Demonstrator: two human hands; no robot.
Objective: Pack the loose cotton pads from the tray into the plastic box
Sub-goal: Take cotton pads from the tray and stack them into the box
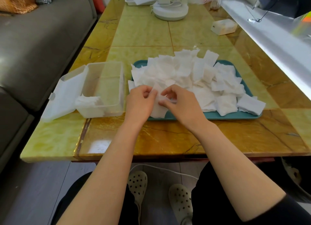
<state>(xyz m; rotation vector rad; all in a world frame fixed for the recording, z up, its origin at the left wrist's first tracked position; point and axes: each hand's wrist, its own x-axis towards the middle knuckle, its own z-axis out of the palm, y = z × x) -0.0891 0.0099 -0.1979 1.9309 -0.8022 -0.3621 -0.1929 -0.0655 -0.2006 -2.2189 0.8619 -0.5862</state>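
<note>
Over the near-left corner of the teal tray (218, 118), the left hand (140, 101) and the right hand (179, 102) both pinched a small stack of cotton pads (158, 110) between curled fingers and thumbs, while the loose pile (193, 76) covered the tray and the open plastic box (117, 83), with a few packed pads (89, 100) inside, stood just left of the tray.

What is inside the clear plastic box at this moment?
A small stack of cotton pads lies at the near end of the plastic box; the rest holds nothing. The frosted wall hides how deep the stack goes.
</note>
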